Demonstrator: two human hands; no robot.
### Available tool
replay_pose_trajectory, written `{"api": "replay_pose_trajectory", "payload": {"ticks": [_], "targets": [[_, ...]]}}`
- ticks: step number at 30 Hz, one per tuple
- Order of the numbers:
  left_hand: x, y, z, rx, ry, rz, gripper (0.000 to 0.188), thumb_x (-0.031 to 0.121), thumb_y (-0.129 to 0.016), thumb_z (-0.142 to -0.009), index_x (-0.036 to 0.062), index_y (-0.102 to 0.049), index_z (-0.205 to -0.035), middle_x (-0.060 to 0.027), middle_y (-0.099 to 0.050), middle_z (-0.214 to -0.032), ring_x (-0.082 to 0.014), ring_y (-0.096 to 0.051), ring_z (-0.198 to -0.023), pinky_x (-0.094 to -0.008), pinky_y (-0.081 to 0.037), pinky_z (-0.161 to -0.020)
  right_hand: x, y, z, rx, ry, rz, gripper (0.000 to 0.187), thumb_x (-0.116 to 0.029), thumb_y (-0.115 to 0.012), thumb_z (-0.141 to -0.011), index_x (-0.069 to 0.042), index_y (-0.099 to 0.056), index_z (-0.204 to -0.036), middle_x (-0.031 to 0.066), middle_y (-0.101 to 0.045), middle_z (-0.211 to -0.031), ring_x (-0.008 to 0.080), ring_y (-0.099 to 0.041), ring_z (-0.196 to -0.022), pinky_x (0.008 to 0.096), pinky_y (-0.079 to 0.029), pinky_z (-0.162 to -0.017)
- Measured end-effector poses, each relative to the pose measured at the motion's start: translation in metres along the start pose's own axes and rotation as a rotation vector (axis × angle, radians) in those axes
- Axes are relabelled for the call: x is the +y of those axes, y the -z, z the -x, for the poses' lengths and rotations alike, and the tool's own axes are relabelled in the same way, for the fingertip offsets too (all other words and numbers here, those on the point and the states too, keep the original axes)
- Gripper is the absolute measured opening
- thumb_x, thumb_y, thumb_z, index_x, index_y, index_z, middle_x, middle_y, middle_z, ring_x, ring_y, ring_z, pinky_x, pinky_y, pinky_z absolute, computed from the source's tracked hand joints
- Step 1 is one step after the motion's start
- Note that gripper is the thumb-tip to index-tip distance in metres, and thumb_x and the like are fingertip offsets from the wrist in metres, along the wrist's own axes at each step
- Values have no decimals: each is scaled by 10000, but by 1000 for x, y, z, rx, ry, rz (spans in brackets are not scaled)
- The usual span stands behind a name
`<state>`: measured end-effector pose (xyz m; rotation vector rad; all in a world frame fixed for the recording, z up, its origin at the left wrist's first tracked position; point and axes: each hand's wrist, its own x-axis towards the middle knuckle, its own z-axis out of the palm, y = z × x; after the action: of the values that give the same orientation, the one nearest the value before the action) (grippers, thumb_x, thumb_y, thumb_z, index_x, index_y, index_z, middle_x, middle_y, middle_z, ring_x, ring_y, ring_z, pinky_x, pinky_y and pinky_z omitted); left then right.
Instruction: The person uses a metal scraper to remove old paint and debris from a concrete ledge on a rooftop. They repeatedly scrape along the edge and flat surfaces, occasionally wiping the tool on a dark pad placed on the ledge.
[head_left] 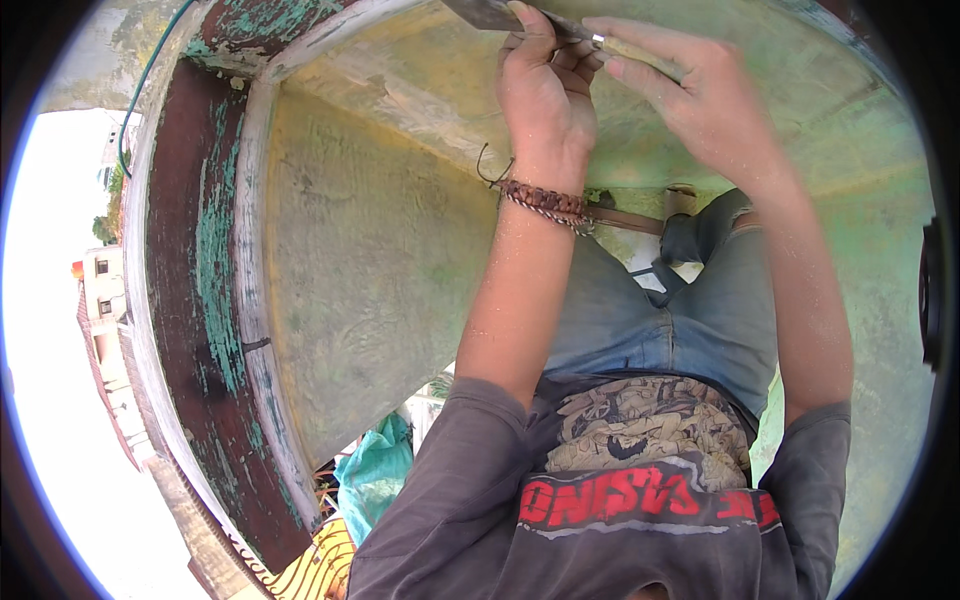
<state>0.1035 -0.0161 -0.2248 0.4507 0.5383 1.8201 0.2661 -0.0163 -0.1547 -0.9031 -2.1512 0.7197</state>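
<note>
One scraper [600,41]: right of the peeling beam [193,300], level with its upper end; flat metal blade [485,14] toward the beam, pale handle [648,62] away from it.
Our left hand [548,95]: beam side, we pinch the scraper between thumb and fingers near the blade; braided bracelet [545,200] on that wrist.
Our right hand [722,105]: farther from the beam, fingers closed on the handle.
Wall panel [370,270]: worn green-yellow, just right of the beam.
Teal sheet [375,475]: crumpled, right of the beam's lower end.
Pale building [112,288]: in the distance, left of the beam.
</note>
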Motion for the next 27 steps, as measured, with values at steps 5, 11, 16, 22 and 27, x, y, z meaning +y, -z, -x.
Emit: {"api": "replay_pose_trajectory", "payload": {"ticks": [5, 11, 16, 22, 27], "targets": [[-1, -11, 5, 80, -7, -18, 275, 368, -630, -992, 114, -611, -888, -9, -637, -776, -157, -618, -749, -308, -507, -734, -1, 1, -2, -5, -22, -80, 350, -207, -658, -951, -35, -680, -1255, 134, -718, -1203, 244, -673, -1129, 334, -491, -985], [8, -1, 4, 117, -28, 22, 220, 328, -639, -994, 123, -614, -918, -6, -631, -772, -160, -604, -733, -309, -492, -713, -4, -11, -2, -27, -9, -84, 357, -208, -657, -951, -13, -679, -1249, 138, -720, -1197, 226, -668, -1124, 336, -491, -979], [18, -6, 12, 134, -70, -3, 203, 316, -655, -985, 116, -631, -959, -4, -653, -830, -156, -621, -766, -309, -496, -734, -21, -10, -7, -68, -42, -112, 375, -218, -665, -945, 6, -675, -1246, 151, -720, -1188, 226, -667, -1108, 333, -491, -965], [16, -13, 23, 199, -100, -101, 190, 283, -645, -994, 97, -668, -961, 7, -666, -844, -143, -628, -789, -307, -493, -730, -18, 1, -5, -152, -244, -198, 416, -271, -689, -909, 12, -685, -1215, 178, -743, -1052, 265, -702, -936, 352, -516, -869], [30, -7, 20, 125, -177, -57, 153, 243, -622, -1007, 97, -666, -1007, -15, -673, -884, -152, -631, -801, -317, -503, -732, -33, -6, -11, -160, -225, -464, 341, -172, -674, -942, 76, -672, -1176, 125, -753, -973, 122, -629, -840, 298, -520, -747]]}}
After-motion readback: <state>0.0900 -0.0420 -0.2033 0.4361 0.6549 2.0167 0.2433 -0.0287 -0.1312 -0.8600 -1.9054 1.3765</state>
